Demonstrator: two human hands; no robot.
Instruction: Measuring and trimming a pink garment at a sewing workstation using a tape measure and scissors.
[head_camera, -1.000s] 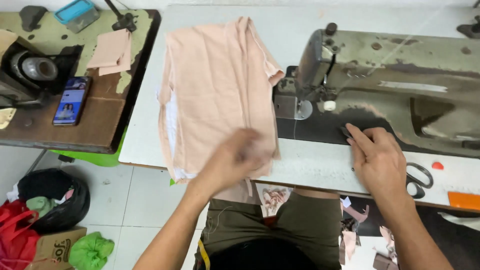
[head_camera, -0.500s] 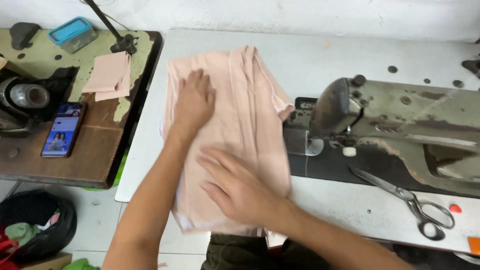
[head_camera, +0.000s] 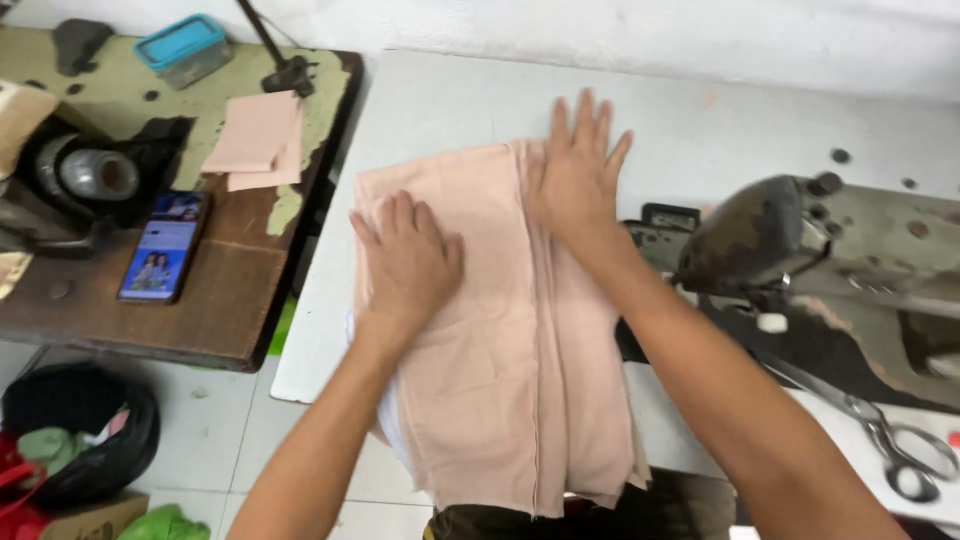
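Both hands lie flat, fingers spread and gripping nothing, left hand (head_camera: 405, 262) at nine o'clock and right hand (head_camera: 578, 178) at twelve, pinning the folded peach cloth (head_camera: 500, 370) smooth on the white table (head_camera: 450, 100).

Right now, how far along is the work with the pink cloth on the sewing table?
Done: the pink cloth lies folded lengthwise on the white table, one end hanging over the near edge. In hand: the left hand and right hand press flat on it. Left: the sewing machine has no cloth under it, and the scissors lie untouched.
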